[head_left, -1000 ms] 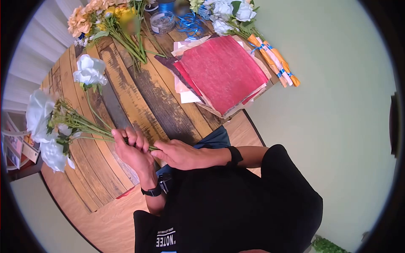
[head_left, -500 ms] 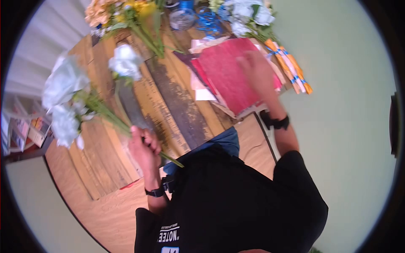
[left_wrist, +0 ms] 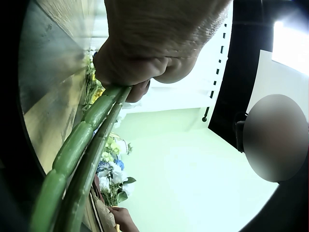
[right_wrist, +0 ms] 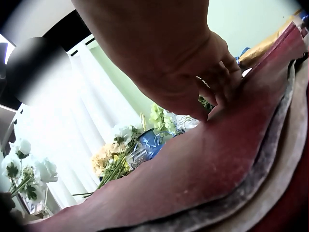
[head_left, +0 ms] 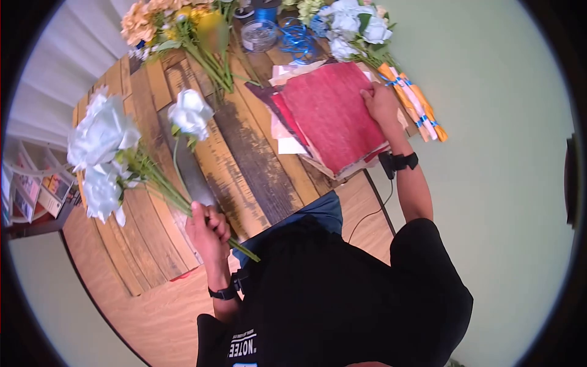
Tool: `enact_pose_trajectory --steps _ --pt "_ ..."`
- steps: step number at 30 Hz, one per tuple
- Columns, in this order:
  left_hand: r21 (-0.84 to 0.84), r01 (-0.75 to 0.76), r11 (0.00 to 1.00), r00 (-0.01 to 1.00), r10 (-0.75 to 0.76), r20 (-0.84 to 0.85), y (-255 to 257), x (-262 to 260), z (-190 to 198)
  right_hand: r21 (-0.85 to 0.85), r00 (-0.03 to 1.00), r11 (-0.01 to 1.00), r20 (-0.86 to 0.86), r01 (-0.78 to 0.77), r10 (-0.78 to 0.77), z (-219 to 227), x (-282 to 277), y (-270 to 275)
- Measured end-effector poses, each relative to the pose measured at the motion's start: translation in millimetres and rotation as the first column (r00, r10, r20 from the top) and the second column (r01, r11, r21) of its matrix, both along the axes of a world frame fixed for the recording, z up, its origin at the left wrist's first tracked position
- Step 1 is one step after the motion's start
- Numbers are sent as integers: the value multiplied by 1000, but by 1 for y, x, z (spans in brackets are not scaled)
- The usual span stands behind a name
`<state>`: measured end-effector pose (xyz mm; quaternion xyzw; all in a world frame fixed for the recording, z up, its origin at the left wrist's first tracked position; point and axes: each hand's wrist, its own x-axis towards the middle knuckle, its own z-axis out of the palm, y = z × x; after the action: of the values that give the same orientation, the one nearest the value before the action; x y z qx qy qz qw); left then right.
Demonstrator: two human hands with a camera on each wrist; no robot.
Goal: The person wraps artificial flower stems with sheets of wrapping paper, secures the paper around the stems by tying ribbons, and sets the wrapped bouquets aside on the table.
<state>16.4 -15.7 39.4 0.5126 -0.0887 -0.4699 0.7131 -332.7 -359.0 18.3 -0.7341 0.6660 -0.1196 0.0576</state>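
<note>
In the head view the left hand (head_left: pixel 208 232) grips a bundle of green stems (head_left: pixel 168 191) with large pale blue flowers (head_left: pixel 102 136) at the far left. Its fingers curl round the stems, whose lower ends point toward the black shirt. The left wrist view shows thick green stems (left_wrist: pixel 75 145) coming out below the hand (left_wrist: pixel 149 53). The right hand (head_left: pixel 382 105) lies at the right edge of the red sheet (head_left: pixel 330 110) on top of a paper stack. Up close in the right wrist view, fingertips of the right hand (right_wrist: pixel 212 82) touch the red sheet (right_wrist: pixel 193 159); whether they pinch it is unclear.
Orange and yellow flowers (head_left: pixel 139 25), a clear round container (head_left: pixel 258 37) and blue ribbon (head_left: pixel 298 41) lie along the wooden table's (head_left: pixel 244 165) far side. Pale blue flowers (head_left: pixel 345 18) and orange wrapped rolls (head_left: pixel 422 104) are beyond the papers.
The right hand has left the stems and moved right to the red sheet, where it has come to rest at the edge. The left hand still holds the bundle, shifted slightly right.
</note>
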Motion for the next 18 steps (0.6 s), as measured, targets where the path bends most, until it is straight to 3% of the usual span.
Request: enact_pose_trajectory --steps 1,3,4,6,7,9,18 --pt "10 -19 1000 1000 19 7 0 0 1 -3 1000 1000 -9 12 -13 0 -1 -1" --pt "17 -25 1000 1000 25 3 2 1 -2 -279 999 959 -33 -50 42 -6 -3 -3" --pt "23 -42 999 999 42 10 2 1 -2 -280 999 959 -38 -49 40 -8 -2 -4" --pt "32 -59 998 998 59 -4 2 1 1 -397 997 917 -45 38 -61 -11 -2 -7" --pt "31 -66 997 998 66 -5 3 1 0 -397 997 917 -47 39 -63 -10 -4 -9" --pt "29 -69 997 998 69 -11 3 2 -2 -135 992 990 -108 53 -68 -5 -9 -15" --pt "9 -68 998 997 68 -22 9 2 -11 -241 983 970 -170 27 -69 -2 -14 -13"
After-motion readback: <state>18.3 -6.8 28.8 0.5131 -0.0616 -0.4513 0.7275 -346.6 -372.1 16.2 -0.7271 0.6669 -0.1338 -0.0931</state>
